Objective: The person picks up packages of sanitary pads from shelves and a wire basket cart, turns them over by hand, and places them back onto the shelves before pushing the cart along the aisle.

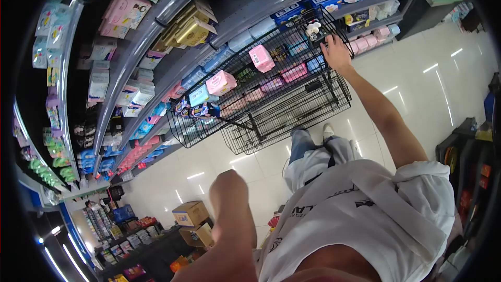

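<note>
My right hand is at the right end of a black wire basket, its fingers apart and over the rim. Beside those fingers, a white flower-shaped design shows on a dark packet. A pink packet, a second pink pack and a light blue pack sit on top of the wire basket. Toward its left end lie dark blue packs. Lower down, a magenta pack lies among other packets. My left hand hangs rounded above the floor, away from the basket; its fingers are hidden.
Shelves of packaged goods curve along the left and top. A lower wire rack stands just before my feet. Cardboard boxes rest on the floor at lower left. A dark display stand is on the right. The floor is pale tile.
</note>
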The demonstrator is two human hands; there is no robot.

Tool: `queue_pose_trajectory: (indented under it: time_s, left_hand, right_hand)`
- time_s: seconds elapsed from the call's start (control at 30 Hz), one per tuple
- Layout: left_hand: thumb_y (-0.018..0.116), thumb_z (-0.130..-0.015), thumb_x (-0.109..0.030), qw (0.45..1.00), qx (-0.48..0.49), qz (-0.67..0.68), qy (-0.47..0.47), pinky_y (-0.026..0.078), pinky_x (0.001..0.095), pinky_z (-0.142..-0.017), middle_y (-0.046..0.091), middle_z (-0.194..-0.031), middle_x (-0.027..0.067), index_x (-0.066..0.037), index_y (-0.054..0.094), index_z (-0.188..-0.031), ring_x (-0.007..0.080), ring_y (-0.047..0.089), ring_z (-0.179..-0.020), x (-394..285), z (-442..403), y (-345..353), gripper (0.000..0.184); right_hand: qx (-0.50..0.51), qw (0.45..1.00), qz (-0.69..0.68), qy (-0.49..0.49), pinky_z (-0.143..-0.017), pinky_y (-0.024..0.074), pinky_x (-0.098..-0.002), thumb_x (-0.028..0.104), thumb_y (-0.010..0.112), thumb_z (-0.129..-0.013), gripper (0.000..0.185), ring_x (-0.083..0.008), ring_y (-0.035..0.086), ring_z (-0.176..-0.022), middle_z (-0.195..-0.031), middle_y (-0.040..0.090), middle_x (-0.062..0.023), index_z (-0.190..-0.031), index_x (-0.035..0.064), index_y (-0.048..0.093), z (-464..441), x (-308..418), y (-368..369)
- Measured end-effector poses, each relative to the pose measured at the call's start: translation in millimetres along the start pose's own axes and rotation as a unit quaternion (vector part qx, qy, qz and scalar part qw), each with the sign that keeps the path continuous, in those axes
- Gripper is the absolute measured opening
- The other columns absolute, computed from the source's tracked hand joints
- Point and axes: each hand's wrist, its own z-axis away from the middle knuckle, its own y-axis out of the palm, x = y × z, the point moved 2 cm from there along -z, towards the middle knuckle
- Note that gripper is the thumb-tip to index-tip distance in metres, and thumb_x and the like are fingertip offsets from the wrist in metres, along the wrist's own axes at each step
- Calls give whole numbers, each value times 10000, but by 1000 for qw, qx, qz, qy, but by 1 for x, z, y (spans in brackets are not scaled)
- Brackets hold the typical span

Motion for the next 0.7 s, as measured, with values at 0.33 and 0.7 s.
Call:
queue_pose_trajectory:
  time_s: [0.33,0.7]
  left_hand:
    - [490,-959,-93,902,43,-226,-367,449,260,-725,607,-893,28,24,584,-1039,120,564,-796,34,130,-64,171]
    - [442,-933,-35,511,423,-593,-456,480,341,-758,620,-896,113,30,572,-965,231,578,-809,-100,176,-209,149]
  right_hand:
    - [7,999,1,32,-811,473,-436,227,601,-841,245,-314,570,-942,-961,569,-128,-977,59,485,-6,9,-9]
    - [70,995,5,63,-853,473,-435,195,600,-828,311,-348,565,-997,-1065,549,-180,-1055,34,459,-8,11,-14]
